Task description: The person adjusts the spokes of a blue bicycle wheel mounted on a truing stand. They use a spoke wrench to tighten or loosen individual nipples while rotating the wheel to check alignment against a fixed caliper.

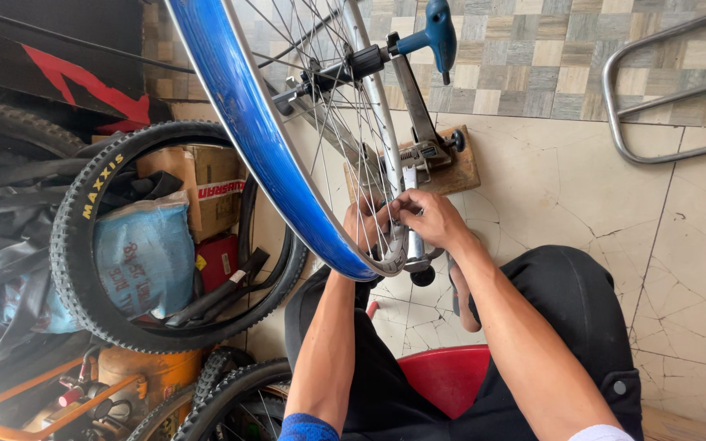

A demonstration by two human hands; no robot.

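Head view: both hands, left hand (pixel 361 222) and right hand (pixel 428 219), pinch fingers closed on spokes (pixel 373 175) at the blue-taped rim (pixel 247 122) in the truing stand (pixel 418 122); adjust in small increments.

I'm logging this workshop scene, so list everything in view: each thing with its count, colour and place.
wheel rim: one, silver with blue rim tape, centre, mounted in the stand
truing stand: one, grey with blue handle, on a wooden base, top centre
knobby tyres: several, black, left
cardboard box: one, brown, inside the tyre ring
bag: one, blue, left
stool: one, red, bottom centre
metal rack: one, grey, top right
left hand: at the spokes by the rim
right hand: at the spokes, beside the left
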